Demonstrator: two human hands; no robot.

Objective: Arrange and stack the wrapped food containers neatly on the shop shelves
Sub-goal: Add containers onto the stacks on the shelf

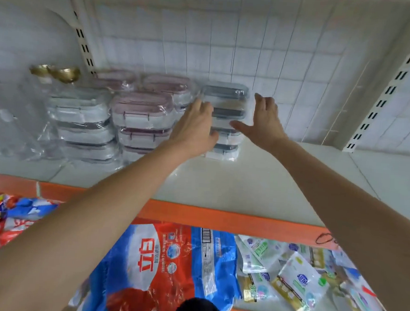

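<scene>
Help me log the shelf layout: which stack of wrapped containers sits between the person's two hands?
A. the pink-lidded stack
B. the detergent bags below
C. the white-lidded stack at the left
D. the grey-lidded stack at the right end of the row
D: the left hand and right hand flank the grey-lidded stack, the rightmost in the row.

Upright stack of wrapped containers point(225, 122)

Between my hands, I see clear plastic containers point(224, 101) in glossy, crinkled film. The shelf point(245, 182) under my hands looks smooth and matt. Below my arms, the detergent bag point(162, 261) is shiny plastic. Left of my hands, gold bowls point(64, 72) gleam like metal.
</scene>
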